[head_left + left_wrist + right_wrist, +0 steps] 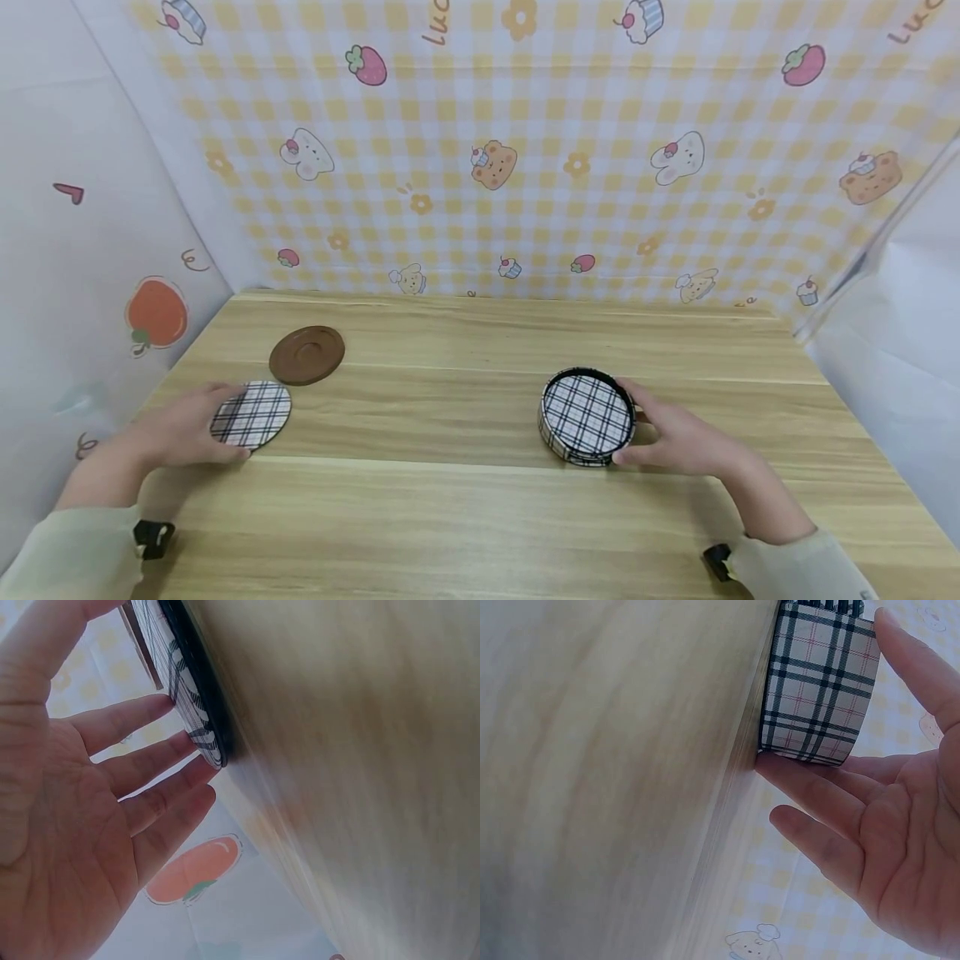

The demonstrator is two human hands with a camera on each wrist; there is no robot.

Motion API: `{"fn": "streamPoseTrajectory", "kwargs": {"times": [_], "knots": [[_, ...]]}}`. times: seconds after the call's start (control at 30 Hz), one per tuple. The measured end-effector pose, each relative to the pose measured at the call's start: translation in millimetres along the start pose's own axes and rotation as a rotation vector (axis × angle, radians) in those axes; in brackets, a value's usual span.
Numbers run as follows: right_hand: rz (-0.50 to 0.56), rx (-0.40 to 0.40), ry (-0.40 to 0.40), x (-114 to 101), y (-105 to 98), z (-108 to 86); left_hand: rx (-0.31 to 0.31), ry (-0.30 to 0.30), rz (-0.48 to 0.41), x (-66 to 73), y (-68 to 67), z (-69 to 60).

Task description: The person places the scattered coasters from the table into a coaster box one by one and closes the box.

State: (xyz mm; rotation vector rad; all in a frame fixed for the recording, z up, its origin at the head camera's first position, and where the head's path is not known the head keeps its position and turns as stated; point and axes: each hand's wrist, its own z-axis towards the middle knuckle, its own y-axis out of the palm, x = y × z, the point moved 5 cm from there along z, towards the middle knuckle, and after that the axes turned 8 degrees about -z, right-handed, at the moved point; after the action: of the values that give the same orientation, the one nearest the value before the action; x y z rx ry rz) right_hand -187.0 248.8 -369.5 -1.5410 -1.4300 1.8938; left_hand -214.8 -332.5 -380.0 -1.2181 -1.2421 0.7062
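A round black-and-white plaid box [587,414] is standing against the wide-spread right hand [684,437]; a flat white plaid disc [258,415] is lying against the wide-spread left hand [183,423]. Just beyond the disc, a brown round dish [307,356] is resting on the wooden table [450,517].

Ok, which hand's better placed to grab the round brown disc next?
Probably the left hand: it's at the round white plaid disc, near the brown disc. The right hand is farther off, at the round white plaid box.

"luc" lettering [435,22], twice, on the yellow-checked backdrop [517,104]
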Motion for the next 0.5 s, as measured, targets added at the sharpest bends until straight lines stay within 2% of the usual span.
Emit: {"fn": "streamPoseTrajectory", "kwargs": {"times": [0.5], "knots": [[0.005, -0.005, 0.003, -0.5, -0.4, 0.3, -0.001, 0.033, -0.031, 20.6, 1.3, 2.3]]}}
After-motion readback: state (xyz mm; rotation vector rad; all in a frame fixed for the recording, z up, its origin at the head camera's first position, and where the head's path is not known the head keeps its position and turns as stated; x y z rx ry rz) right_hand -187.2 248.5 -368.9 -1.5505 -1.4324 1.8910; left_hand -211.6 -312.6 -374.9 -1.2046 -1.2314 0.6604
